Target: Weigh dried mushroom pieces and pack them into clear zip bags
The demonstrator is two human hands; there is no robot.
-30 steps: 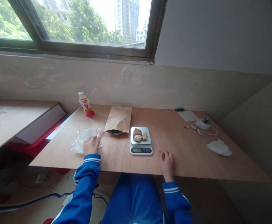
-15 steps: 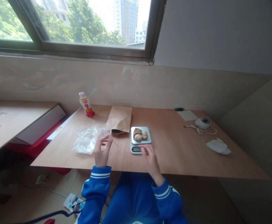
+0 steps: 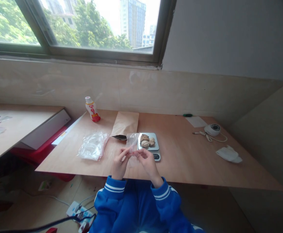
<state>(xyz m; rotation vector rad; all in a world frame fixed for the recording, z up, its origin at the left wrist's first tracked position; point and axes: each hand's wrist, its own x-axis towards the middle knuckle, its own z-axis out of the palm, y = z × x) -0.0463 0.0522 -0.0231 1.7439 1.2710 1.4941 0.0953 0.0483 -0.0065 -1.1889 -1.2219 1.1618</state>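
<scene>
Between my two hands hangs a small clear plastic bag (image 3: 133,139), pinched at its edge by both. My left hand (image 3: 120,162) grips it from the left with thumb and fingers together. From the other side my right hand (image 3: 147,162) pinches the same bag, in front of the scale. On the digital kitchen scale (image 3: 157,147) lie several brownish and pale pieces that look like dried mushrooms (image 3: 146,141); my right hand covers part of its display. Behind the bag lies a brown paper pouch (image 3: 126,124), its dark mouth towards me.
A pile of clear plastic bags (image 3: 92,146) lies on the table's left side, with a white and red bottle (image 3: 92,110) behind it. To the right are a white round device with a cable (image 3: 212,129), a crumpled white tissue (image 3: 229,153), a paper sheet (image 3: 196,121) and a green item (image 3: 187,115).
My left hand has moved right with the clear bag, from beside the bag pile. My right hand has come left from the scale's front and now pinches the bag too.
</scene>
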